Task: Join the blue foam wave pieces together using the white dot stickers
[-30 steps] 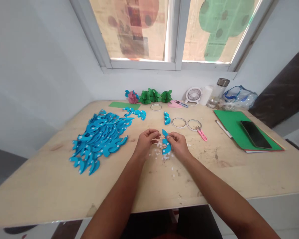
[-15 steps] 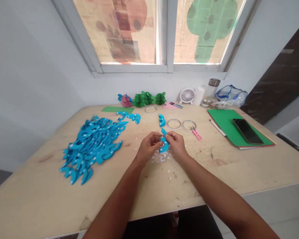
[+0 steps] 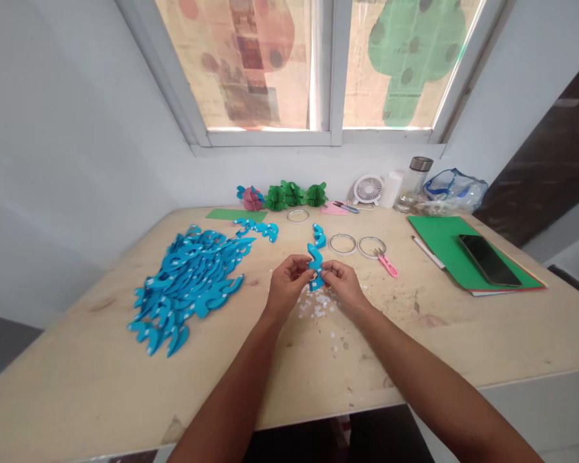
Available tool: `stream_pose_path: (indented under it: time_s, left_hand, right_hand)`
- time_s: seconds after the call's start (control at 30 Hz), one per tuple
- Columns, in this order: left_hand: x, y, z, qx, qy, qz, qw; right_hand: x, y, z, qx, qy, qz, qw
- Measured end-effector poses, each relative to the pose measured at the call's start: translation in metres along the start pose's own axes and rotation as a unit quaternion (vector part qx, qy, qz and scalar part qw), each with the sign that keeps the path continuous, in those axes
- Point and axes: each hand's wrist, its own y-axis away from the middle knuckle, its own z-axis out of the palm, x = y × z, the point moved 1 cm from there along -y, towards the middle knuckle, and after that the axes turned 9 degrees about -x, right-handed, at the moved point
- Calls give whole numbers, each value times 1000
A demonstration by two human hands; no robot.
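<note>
Blue curved paper cutout (image 3: 314, 256), likely light and easily creased: I see it upright between my left hand (image 3: 285, 280) and right hand (image 3: 342, 280), fingertips pinching opposite edges, best held lightly there.

Pinching a curved blue cutout (image 3: 314, 256) with left hand (image 3: 288, 281) and right hand (image 3: 341, 281) by white scraps (image 3: 320, 307) on the table (image 3: 212, 379), with a blue heap (image 3: 188, 276) toward its left edge and a phone (image 3: 490, 260) on green sheets (image 3: 437, 230) near its right edge
</note>
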Motion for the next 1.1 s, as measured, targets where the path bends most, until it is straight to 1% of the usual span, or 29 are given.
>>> stream_pose_path:
  time_s: [0.13, 0.33, 0.53, 0.73, 0.8, 0.97, 1.1]
  left_hand:
    - [2, 1, 0, -17, -13, -1, 1000]
    - [2, 0, 2, 4, -20, 9, 1000]
    - [3, 1, 4, 38, -27, 22, 999]
    - [3, 3, 5, 38, -78, 38, 995]
    - [3, 2, 5, 40, -62, 35, 997]
    - [3, 2, 5, 61, 19, 5, 998]
    - [4, 2, 5, 64, 21, 0, 998]
  right_hand:
    - [2, 0, 0, 0, -2, -1, 1000]
    - [3, 1, 1, -11, -23, 1, 1000]
    - [2, 1, 2, -7, 10, 0, 1000]
    - [5, -1, 0, -14, 24, 7, 1000]
    - [5, 0, 0, -15, 21, 6, 1000]
    - [-1, 2, 2, -23, 6, 12, 1000]
    - [0, 3, 2, -32, 8, 23, 999]
